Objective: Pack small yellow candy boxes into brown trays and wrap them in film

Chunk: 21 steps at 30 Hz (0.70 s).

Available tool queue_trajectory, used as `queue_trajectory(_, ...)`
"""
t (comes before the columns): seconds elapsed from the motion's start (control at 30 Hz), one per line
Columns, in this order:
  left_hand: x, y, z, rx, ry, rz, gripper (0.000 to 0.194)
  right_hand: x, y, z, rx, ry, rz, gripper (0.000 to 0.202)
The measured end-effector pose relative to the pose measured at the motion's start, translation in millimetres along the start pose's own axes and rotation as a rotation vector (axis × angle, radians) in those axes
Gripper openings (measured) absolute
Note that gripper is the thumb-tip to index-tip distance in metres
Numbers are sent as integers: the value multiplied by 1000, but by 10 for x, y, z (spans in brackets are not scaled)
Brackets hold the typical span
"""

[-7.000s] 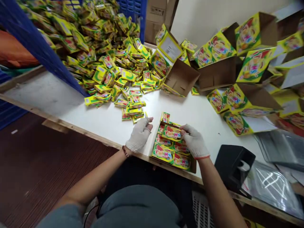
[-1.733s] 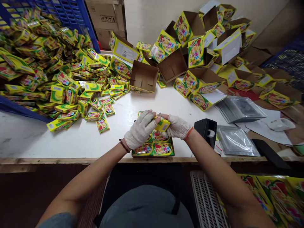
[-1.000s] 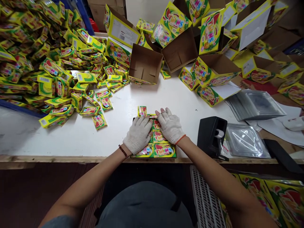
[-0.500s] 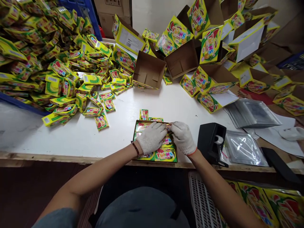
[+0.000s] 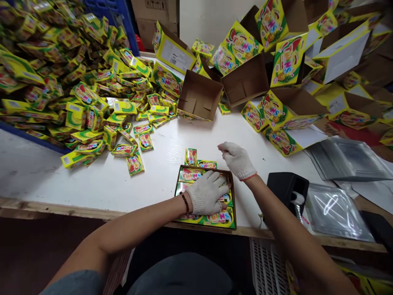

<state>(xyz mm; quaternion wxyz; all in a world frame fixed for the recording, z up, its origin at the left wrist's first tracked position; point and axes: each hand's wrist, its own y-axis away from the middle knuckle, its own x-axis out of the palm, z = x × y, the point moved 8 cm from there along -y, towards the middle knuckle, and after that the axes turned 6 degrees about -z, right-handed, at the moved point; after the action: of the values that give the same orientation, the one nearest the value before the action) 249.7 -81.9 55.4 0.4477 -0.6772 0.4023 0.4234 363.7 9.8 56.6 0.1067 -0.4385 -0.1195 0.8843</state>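
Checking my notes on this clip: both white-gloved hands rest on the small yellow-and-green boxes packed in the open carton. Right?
No: the head view shows only the left hand on the boxes in the carton; the right hand is off them, near the carton's far right corner.

Moderate indoor light, whitish glare on the clear plastic trays (image 5: 337, 211), soft shadows on the white tabletop (image 5: 162, 151), dark floor (image 5: 46, 246), edges stretched and slightly blurred.
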Motion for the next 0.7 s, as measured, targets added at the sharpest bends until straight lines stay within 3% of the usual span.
queue_trajectory(0.1,-176,86,41,-4,188,-112,42,573,-274,382,-192,62,333,47)
queue_trajectory(0.17,-374,266,262,-122,239,-225,25,918,-299,535,-256,185,542,38)
queue_trajectory(0.2,-486,415,454,-240,214,-289,20,1032,-310,537,-217,261,592,33)
queue_trajectory(0.23,-594,609,688,-389,156,-345,17,1105,-327,501,-137,330,606,34)
queue_trajectory(0.3,-759,1112,1208,-744,-16,-397,18,1175,-343,393,59,408,590,57)
queue_trajectory(0.37,-793,1651,1679,-1088,-206,-317,31,1244,-325,331,172,425,613,76)
queue_trajectory(0.43,-753,2047,1991,-1291,-334,-260,54,1330,-322,350,172,405,660,76)
queue_trajectory(0.5,-683,2246,2134,-1352,-385,-306,61,1373,-365,401,132,379,658,72)
queue_trajectory(0.57,-622,2327,2148,-1352,-380,-407,61,1348,-426,443,98,350,615,73)
queue_trajectory(0.7,-573,2469,2061,-1386,-266,-530,64,969,-463,521,66,157,385,59)
